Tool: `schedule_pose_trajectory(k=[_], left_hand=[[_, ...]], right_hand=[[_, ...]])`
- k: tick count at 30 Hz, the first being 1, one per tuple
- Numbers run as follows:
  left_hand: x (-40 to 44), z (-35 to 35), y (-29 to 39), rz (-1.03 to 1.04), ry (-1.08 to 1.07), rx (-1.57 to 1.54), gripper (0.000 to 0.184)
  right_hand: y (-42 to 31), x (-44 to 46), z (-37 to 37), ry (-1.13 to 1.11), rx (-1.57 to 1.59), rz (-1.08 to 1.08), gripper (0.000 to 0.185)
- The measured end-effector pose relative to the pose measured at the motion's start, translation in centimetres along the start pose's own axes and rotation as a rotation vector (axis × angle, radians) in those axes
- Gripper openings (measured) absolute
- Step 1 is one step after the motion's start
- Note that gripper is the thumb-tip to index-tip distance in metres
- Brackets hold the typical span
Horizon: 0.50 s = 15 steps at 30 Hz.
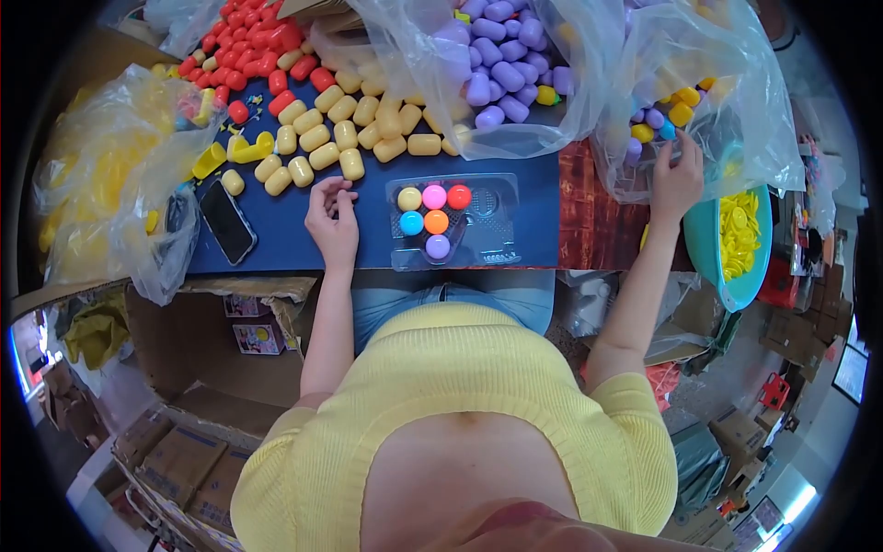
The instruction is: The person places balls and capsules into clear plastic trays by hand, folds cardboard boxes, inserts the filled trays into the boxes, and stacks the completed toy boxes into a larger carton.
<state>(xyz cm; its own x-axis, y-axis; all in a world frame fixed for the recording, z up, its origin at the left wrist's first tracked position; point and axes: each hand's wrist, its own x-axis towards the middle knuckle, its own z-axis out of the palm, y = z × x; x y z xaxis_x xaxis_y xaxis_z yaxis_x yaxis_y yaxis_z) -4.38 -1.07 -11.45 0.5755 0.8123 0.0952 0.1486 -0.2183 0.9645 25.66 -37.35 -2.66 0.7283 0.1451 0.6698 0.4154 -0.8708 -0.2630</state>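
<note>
My left hand (332,221) rests at the near side of the blue table top with its fingers curled in, and nothing shows in it. Just beyond its fingertips lies a cream capsule (351,165), one of several spread there. My right hand (679,175) reaches to a clear plastic bag (635,175) of small yellow, purple and blue pieces; thumb and fingers are apart, with nothing visible between them. Between my hands sits a clear plastic tray (501,216). It holds several round pieces: cream, pink, red (459,197), blue, orange and purple (438,246).
Red capsules (253,46) are heaped at the back left, and purple capsules (506,74) lie in a plastic bag at the back. A phone (227,223) and yellow scoop-shaped pieces (250,147) lie at left. A turquoise basin (736,296) of yellow pieces stands at right.
</note>
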Motion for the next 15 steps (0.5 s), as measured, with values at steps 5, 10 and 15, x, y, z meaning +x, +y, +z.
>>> schedule_pose_trajectory(k=[5, 10, 15], left_hand=[[0.0, 0.1, 0.0, -0.007, 0.020, -0.003, 0.019], [0.0, 0.0, 0.1, -0.004, 0.016, -0.003, 0.019], [0.1, -0.1, -0.2, 0.006, -0.010, -0.010, 0.018]], right_hand=[[1.5, 1.3, 2.5, -0.224, -0.420, -0.073, 0.033], [2.0, 1.3, 3.5, -0.327, -0.556, 0.011, 0.038], [2.0, 1.2, 3.7, -0.333, -0.563, 0.066, 0.038]])
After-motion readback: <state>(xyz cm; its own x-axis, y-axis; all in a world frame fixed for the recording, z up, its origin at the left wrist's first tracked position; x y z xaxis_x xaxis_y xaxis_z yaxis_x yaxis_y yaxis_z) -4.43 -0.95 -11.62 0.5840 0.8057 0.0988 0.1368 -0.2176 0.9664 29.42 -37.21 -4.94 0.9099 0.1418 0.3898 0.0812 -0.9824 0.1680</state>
